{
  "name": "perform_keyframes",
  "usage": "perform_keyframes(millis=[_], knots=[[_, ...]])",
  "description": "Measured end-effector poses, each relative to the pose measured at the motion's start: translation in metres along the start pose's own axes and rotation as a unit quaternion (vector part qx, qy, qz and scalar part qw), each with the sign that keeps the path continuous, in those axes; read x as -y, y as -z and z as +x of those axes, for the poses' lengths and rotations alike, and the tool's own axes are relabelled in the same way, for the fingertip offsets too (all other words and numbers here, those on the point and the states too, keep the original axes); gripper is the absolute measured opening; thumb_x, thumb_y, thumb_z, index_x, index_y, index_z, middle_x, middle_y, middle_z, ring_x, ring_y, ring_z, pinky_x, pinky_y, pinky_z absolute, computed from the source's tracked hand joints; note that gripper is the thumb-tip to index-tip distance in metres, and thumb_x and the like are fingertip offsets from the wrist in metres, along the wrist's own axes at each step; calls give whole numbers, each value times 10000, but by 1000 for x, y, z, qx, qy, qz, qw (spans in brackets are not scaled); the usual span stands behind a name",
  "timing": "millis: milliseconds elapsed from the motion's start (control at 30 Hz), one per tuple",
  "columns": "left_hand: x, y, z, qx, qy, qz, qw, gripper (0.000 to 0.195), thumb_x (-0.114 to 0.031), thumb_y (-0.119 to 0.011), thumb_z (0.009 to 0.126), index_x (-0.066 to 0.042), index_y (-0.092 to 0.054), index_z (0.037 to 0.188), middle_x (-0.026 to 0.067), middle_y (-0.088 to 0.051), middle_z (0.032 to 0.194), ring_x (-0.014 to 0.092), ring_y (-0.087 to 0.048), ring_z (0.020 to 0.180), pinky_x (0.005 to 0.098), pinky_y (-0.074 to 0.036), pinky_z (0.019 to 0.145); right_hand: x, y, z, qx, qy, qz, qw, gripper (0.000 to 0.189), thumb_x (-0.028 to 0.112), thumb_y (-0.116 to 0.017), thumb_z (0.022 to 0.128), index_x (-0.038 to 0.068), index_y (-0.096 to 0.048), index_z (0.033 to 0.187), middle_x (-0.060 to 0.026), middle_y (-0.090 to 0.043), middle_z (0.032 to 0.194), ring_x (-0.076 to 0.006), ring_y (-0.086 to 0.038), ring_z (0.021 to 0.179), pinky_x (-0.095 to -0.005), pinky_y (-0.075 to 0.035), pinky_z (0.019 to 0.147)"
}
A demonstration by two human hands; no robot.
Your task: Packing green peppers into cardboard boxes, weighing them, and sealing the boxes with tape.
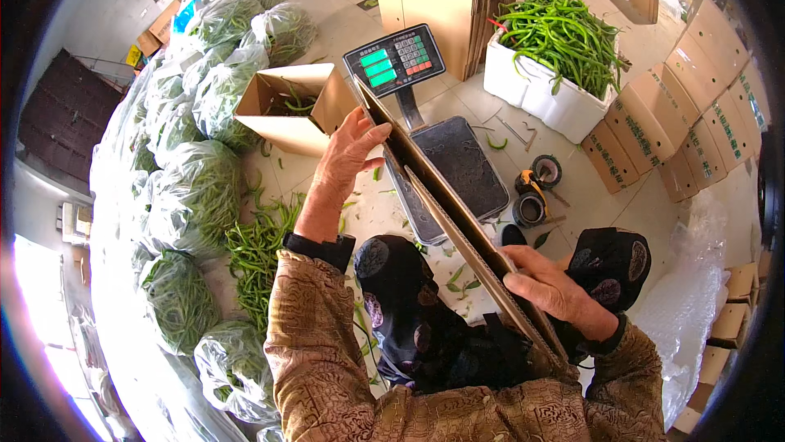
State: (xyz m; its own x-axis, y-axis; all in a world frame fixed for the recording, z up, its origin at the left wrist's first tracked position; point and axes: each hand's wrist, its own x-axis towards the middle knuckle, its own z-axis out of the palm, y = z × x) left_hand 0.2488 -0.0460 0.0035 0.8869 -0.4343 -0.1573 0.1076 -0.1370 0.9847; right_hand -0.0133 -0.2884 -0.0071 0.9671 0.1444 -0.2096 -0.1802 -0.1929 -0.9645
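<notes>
A flattened cardboard box (457,215) stands on edge across my lap, its panels slightly parted. My left hand (352,150) touches its far upper end, thumb on the edge and the other fingers spread. At its near end my right hand (543,285) grips the panel edge, with some fingers hidden behind the board. Beneath and beyond the cardboard is a digital platform scale (463,160) with a lit display (395,58). To the left of the display, an open carton (291,104) has a few green peppers inside.
Tied plastic bags of green peppers (196,196) line the left, beside a loose pepper pile (260,258). A white foam box (539,92) heaped with peppers and stacked flat cartons (429,6) stand ahead. Tape rolls (530,209) lie right of the scale; closed cartons (662,117) stand farther right.
</notes>
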Motion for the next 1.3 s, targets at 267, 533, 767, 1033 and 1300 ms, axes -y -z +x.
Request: perform_keyframes(millis=[267,533,767,1033,1300], knots=[[-1,62,1,-102,-45,327,938,489,-81,-549,698,-14,-601,1180,90,-675,866,163,-617,738,288,-495,685,24,60,43,-249,58,-342,904,265,188,-536,913,0,-495,731,-205,-488,560,-272,-524,469,-415,-404,478],[-8,1,-43,27,-123,520,845,623,-119,-599,705,-51,-486,1314,238,-654,1012,346,-654,900,440,-520,789,-20,66,139,-396,265,-383,791,181,28,-606,785,32,-518,943,-187,-545,920,-390,-541,838,-467,-457,727],[18,5,-43,177,-128,563,797,906,-513,-749,699,-98,-374,1412,265,-490,1123,435,-561,1026,488,-480,881,-45,-11,150,-146,284,-382,867,681,40,-687,759,38,-378,1366,-195,-416,1307,-386,-435,1198,-459,-354,1047],[25,50,-34,193,-64,389,899,690,-407,-687,822,-46,-450,1361,218,-483,1324,392,-567,1090,442,-464,924,-40,-19,204,65,333,-554,760,601,130,-568,851,73,-376,1418,-101,-315,1500,-329,-399,1261,-452,-388,977],[36,-21,-47,-58,-230,257,937,637,-378,-521,950,-37,-317,1446,267,-539,1267,392,-519,1190,441,-407,986,-31,12,232,125,387,-498,766,430,115,-630,819,25,-538,1230,-132,-540,1305,-309,-540,1159,-398,-433,1005]])
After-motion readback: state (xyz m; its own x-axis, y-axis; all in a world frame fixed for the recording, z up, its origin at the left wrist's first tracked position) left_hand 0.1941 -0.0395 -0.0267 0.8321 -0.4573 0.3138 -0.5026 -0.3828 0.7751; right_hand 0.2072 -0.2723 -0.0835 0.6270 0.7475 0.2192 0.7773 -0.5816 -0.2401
